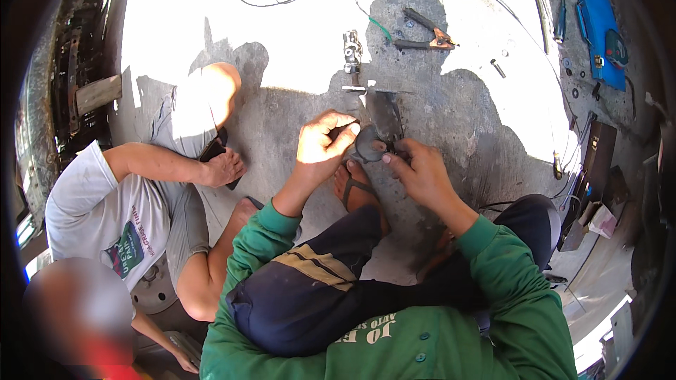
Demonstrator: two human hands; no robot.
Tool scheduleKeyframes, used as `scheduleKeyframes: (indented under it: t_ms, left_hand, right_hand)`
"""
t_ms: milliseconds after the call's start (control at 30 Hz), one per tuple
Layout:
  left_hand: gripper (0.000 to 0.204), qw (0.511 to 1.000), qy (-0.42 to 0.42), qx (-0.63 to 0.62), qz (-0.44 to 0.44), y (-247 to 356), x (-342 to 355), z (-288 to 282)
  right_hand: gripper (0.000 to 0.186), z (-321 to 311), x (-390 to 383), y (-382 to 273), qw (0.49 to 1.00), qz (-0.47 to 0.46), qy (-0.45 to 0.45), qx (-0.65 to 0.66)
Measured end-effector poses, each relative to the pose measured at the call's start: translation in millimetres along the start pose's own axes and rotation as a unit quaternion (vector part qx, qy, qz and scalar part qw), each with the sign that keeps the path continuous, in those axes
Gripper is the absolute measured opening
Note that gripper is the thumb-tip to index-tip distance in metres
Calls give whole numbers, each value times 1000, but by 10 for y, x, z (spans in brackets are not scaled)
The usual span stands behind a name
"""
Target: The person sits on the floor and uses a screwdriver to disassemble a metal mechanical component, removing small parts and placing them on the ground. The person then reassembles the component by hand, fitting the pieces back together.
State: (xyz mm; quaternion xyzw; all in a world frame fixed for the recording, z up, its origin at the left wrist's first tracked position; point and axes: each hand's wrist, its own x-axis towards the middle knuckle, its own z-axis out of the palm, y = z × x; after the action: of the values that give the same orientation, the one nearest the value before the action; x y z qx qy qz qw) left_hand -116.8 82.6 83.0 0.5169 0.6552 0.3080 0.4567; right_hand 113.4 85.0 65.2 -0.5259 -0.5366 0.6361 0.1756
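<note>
You've got the dark grey, round, cup-shaped piece (367, 144) up between both hands, over the concrete floor (296, 109), just above your sandalled foot (355, 186). Right hand (420, 170): thumb and fingers pinching the piece's right side. Left hand (320, 144): thumb and index pressed together by its upper-left edge; can't tell what, if anything, is between them. Step in hand looks like steadying and working the piece by hand; next move probably calls for a firm right grip while your left fingertips line up on the rim. Just beyond: dark, flat metal plate (384, 114), then silvery metal universal joint (352, 49). Farther out: copper-coloured clamp with black handles (440, 39), blue tool case (598, 28) to the right.
</note>
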Motion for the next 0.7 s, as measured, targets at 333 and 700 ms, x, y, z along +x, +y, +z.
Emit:
scheduleKeyframes:
  t_ms: [333,700]
  left_hand:
    - [13,998,-51,-11,-30,-6,103,151]
    - [12,994,-52,-91,-38,180,136,190]
  right_hand:
    - [28,4,58,-3,999,23,-18,25]
    - [28,30,20,49,998,22,4,59]
